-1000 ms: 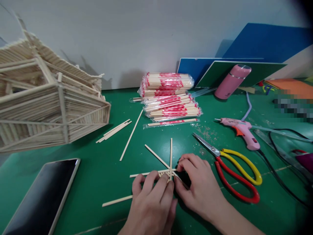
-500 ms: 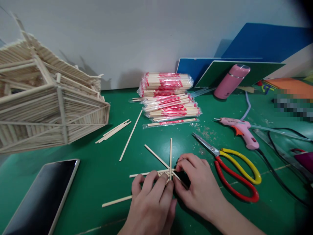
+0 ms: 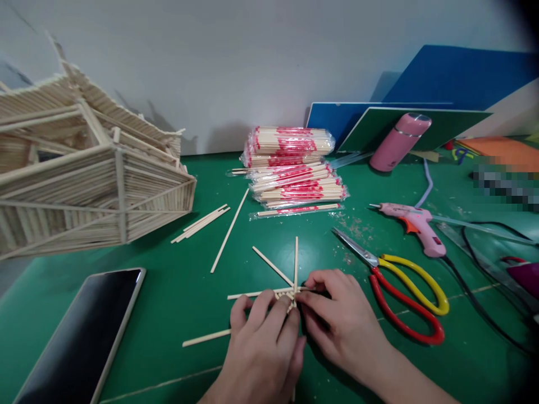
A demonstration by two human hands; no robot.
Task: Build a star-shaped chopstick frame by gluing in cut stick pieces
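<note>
Several thin wooden chopsticks (image 3: 273, 266) cross in a star shape on the green table. My left hand (image 3: 265, 342) lies over the lower left of this star, its fingers curled down and closed on the chopsticks near the crossing. From the right side, my right hand (image 3: 337, 308) is closed in a pinch on the chopsticks, its thumb and finger at the crossing point. Small stick pieces show between the fingers at the centre. My hands cover most of the lower part. One upright chopstick (image 3: 296, 258) stretches away from the crossing.
Scissors (image 3: 391, 280) and a pink glue gun (image 3: 416, 221) with a cord lie to the right. Wrapped chopsticks (image 3: 295, 168), loose sticks (image 3: 202, 223) and a pink bottle (image 3: 400, 143) stand beyond. A stick-built model (image 3: 122, 191) and a phone (image 3: 84, 331) are left.
My right thumb and fingers have drawn in to the crossing point of the chopsticks. My left hand stays over the sticks. The whole view has shifted slightly.
</note>
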